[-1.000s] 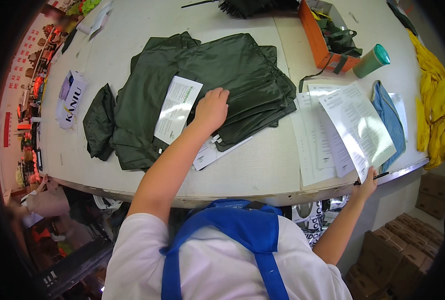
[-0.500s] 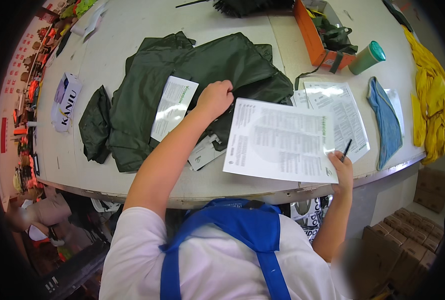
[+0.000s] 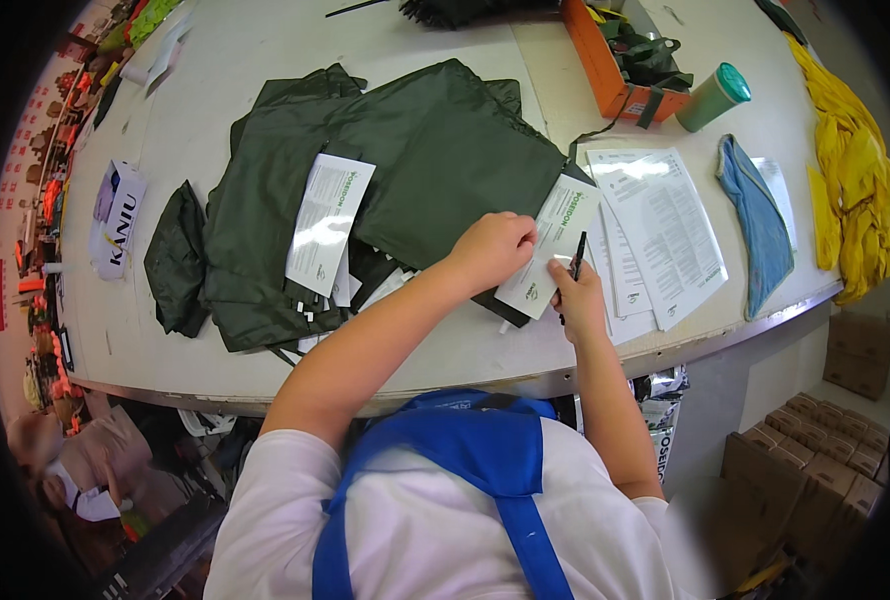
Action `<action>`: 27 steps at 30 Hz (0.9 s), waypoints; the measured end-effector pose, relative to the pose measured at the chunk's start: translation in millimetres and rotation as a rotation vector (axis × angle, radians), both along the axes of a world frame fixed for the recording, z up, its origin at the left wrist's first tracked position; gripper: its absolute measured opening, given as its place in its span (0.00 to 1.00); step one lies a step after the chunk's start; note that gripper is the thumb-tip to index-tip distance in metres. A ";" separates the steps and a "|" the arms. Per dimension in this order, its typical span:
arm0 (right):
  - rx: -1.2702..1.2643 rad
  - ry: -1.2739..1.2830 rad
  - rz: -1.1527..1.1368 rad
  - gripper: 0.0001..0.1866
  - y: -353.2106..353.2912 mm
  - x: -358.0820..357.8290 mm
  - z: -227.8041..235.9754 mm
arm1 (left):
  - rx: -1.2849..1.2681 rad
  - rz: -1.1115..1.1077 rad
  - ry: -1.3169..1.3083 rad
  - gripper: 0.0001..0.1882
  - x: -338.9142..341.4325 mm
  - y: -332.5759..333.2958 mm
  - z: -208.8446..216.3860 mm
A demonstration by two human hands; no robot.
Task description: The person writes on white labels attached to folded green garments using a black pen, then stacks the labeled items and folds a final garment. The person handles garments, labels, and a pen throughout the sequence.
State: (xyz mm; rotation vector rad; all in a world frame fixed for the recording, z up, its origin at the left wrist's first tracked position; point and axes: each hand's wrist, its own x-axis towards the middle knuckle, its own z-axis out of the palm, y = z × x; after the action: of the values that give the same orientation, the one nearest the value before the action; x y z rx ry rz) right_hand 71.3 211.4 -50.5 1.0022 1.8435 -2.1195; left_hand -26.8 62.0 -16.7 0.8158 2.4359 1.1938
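Right hand [image 3: 581,300], at the lower right corner of a narrow printed sheet [image 3: 563,222]: a slim black implement [image 3: 579,256], possibly a pen, is gripped among its fingers, and the sheet's corner seems to be pinched by the thumb. Left hand [image 3: 495,247], at the sheet's left edge: its fingers are curled inward, but whether paper or cloth is caught beneath them cannot be told. The sheet, apparently folded, is slanted across the right edge of the dark green fabric [image 3: 455,150], which is spread in overlapping pieces on the desk [image 3: 115,320]; whether it is laid flat or held slightly raised is unclear. The step in hand is judged to be the setting of this sheet against the fabric, since a similar white sheet [image 3: 329,225] is seen on the piece to the left. For the next move, the sheet would need to be aligned and the cloth steadied, with the implement kept from snagging. Farther out, loose printed pages [image 3: 665,230] are spread just to the right, with a blue cloth [image 3: 757,225] beyond them; an orange box [image 3: 593,65] and a green tumbler [image 3: 713,98] are placed toward the far side.
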 end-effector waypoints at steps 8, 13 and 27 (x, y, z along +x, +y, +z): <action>1.098 0.038 -0.129 0.27 105.3 13.0 -22.1 | -0.348 0.106 0.387 0.20 15.8 -17.9 -35.5; 1.208 -0.590 -0.338 0.41 177.5 42.4 -28.3 | -0.442 0.047 0.347 0.27 6.6 -26.1 -54.0; 0.508 0.193 -0.811 0.05 234.2 83.5 -50.3 | -0.247 0.081 0.657 0.14 -24.7 -26.0 59.8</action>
State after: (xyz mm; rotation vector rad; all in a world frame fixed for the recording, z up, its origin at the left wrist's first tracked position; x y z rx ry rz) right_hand 154.8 445.6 -100.8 2.0053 2.4336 -2.2002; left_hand -51.5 36.0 43.2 1.1798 3.0748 0.6855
